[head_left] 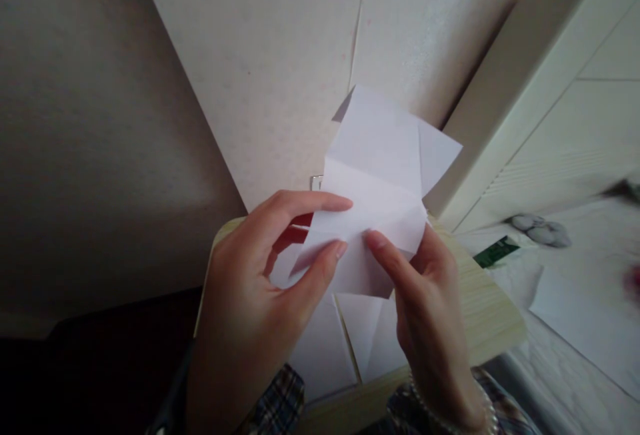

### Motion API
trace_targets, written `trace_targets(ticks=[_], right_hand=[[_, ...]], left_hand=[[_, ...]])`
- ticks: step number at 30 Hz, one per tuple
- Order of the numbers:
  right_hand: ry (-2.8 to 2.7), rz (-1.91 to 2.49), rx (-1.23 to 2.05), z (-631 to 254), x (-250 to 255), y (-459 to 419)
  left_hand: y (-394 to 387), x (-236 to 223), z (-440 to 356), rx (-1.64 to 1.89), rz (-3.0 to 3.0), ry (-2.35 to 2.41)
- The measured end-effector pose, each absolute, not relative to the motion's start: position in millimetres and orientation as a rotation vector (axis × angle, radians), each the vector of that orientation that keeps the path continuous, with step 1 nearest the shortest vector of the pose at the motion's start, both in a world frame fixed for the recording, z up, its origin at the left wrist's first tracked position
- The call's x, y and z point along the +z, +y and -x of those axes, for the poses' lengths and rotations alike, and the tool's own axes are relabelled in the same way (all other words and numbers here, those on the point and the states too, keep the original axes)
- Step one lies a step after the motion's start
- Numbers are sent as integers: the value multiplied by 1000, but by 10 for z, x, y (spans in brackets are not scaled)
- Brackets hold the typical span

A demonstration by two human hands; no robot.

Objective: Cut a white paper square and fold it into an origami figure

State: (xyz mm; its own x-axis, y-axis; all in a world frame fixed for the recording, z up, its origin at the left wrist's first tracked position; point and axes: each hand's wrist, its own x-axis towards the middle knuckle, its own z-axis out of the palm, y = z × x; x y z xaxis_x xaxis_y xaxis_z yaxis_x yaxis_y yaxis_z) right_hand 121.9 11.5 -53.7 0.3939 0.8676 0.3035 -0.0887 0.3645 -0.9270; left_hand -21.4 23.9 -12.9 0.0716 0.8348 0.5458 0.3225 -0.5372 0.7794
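I hold a creased white sheet of paper [385, 175] up in front of the wall with both hands. My left hand [255, 301] pinches its lower left part, thumb in front and fingers curled over the top fold. My right hand [425, 315] pinches the lower right part, thumb pressed on the front and fingers behind the sheet. The paper shows several fold lines and a turned-down upper corner. Below my hands, more folded white paper [350, 341] lies on a small light wooden table [490, 315].
A pale wall fills the background, with a white door or cabinet [560, 121] at the right. On the right, a white bed surface holds a loose white sheet [580, 328], a green packet [496, 251] and grey fabric [540, 229]. Dark space lies to the left.
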Motion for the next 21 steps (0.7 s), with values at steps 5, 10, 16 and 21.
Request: trace_targets(ticks=[5,10,16,21], right_hand=[[-932,996,772,-1216,-513,116],[-950,1053,696,-1205,-503,118],[-965,1129,552,-1183,-452,127],[-956,1144,489,-1138,-384,94]], left_hand=[[228,-111,221,1458,-1957,1114],[249,-127,194,1443,-2017,1109],[237,-197,130,1525,-1996,1109],[237,-270,62,1731,-1966,1155]])
